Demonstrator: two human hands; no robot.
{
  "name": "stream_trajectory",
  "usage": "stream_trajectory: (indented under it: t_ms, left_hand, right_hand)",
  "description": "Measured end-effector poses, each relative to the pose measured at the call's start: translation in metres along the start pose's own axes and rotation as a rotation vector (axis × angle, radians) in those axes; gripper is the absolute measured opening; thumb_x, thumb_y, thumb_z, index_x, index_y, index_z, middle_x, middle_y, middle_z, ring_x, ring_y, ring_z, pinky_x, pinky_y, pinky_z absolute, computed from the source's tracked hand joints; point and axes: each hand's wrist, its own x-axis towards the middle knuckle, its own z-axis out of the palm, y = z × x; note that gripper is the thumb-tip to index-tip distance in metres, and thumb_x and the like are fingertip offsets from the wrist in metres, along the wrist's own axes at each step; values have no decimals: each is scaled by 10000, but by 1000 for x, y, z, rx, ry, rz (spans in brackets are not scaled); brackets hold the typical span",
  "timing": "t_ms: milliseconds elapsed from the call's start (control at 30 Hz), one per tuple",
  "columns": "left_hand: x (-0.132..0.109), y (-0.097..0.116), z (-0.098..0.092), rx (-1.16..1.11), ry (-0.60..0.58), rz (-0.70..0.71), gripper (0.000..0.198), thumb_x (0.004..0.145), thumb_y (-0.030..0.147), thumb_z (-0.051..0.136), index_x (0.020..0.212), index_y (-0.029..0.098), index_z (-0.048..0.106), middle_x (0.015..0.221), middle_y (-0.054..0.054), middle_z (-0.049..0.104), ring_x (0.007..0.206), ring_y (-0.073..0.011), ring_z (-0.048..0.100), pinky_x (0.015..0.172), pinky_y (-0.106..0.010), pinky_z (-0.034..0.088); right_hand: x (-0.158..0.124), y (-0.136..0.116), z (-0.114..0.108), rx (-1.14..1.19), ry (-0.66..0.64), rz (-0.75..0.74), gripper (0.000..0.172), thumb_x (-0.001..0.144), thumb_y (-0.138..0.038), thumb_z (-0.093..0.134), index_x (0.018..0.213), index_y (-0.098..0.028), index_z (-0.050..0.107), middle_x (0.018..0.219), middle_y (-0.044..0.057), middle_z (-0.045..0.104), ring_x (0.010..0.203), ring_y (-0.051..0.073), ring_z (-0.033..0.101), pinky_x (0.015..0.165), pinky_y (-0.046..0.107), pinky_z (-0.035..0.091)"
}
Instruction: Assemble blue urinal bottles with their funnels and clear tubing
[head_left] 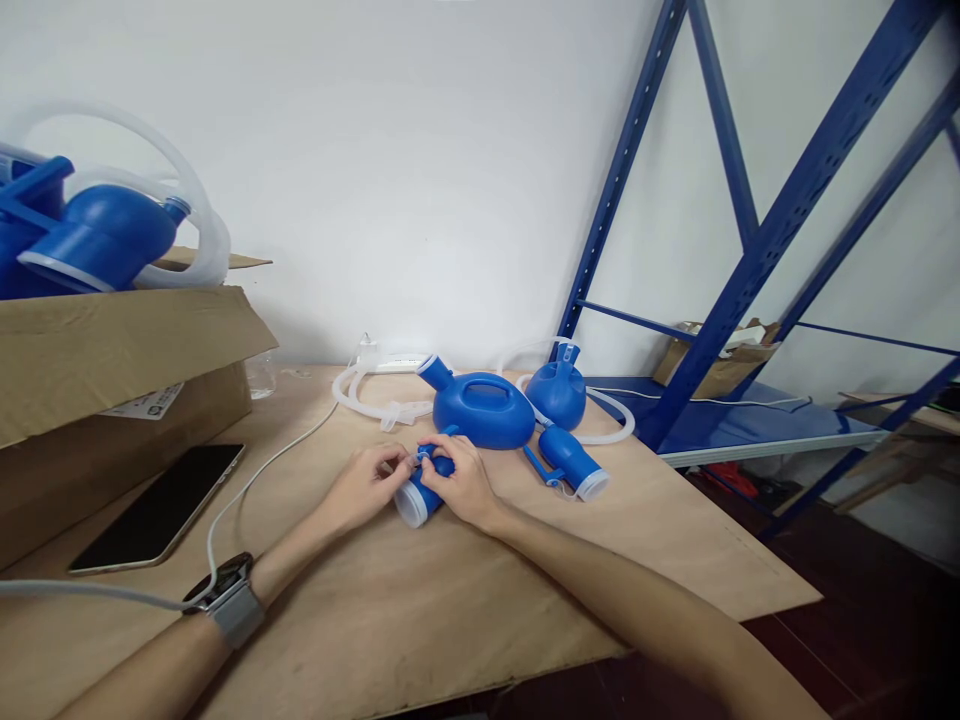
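A blue plastic funnel cup (433, 497) with a whitish rim lies on its side on the table, its open end toward me. My right hand (463, 482) is closed over its top and right side, thumb and fingertips at the handle. On the left, my left hand (377, 475) pinches close to the same handle; what sits between its fingertips is too small to make out. Just behind my hands stands a blue jug (484, 412) with a capped spout. A second blue funnel cup (574, 463) lies to the right, in front of another blue jug (556, 392).
An open cardboard box (127, 340) at the left holds more blue cups and clear hoses. Beside it lie a dark phone (161, 508) and a white cable (255, 478). A coiled hose (367, 405) and power strip (405, 363) are at the back. Blue shelving (765, 425) stands right.
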Motion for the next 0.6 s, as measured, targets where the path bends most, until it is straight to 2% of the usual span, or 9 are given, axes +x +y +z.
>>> stream_trajectory:
  t_ms: [67, 167, 300, 433, 600]
  left_hand:
    - [0, 2, -2, 21, -12, 25, 341, 872, 424, 581, 636, 186, 642, 660, -11, 620, 669, -166, 556, 624, -256, 433]
    - [0, 3, -2, -34, -15, -9, 323, 838, 414, 598, 611, 185, 617, 640, -1, 597, 642, -154, 528, 600, -247, 410]
    - [0, 2, 0, -137, -21, -62, 312, 805, 426, 613, 606, 187, 642, 657, -6, 622, 655, -161, 539, 621, -255, 429]
    - [1, -6, 0, -236, -48, -117, 242, 772, 355, 619, 599, 191, 658, 617, 2, 607, 622, -154, 527, 638, -265, 442]
    - [3, -17, -4, -388, -114, -210, 294, 769, 452, 719, 664, 182, 672, 708, -21, 673, 653, -158, 578, 665, -277, 485]
  right_hand:
    - [-1, 1, 1, -5, 11, -26, 223, 843, -231, 630, 1051, -229, 711, 927, 43, 766, 830, 217, 673, 890, 382, 527]
    - [-2, 2, 2, -19, 26, -63, 239, 839, -245, 625, 1063, -223, 708, 910, 47, 759, 828, 219, 669, 863, 372, 529]
    - [-3, 3, 2, -65, 32, -111, 239, 843, -270, 623, 1058, -222, 714, 812, 37, 735, 770, 214, 666, 841, 372, 529]
    - [-4, 2, 1, -71, 55, -181, 229, 835, -267, 625, 1035, -206, 720, 787, 37, 738, 717, 206, 660, 803, 366, 530]
    - [-5, 2, 1, -21, 2, -114, 228, 891, -277, 606, 1081, -220, 720, 868, 47, 759, 792, 215, 676, 854, 378, 529]
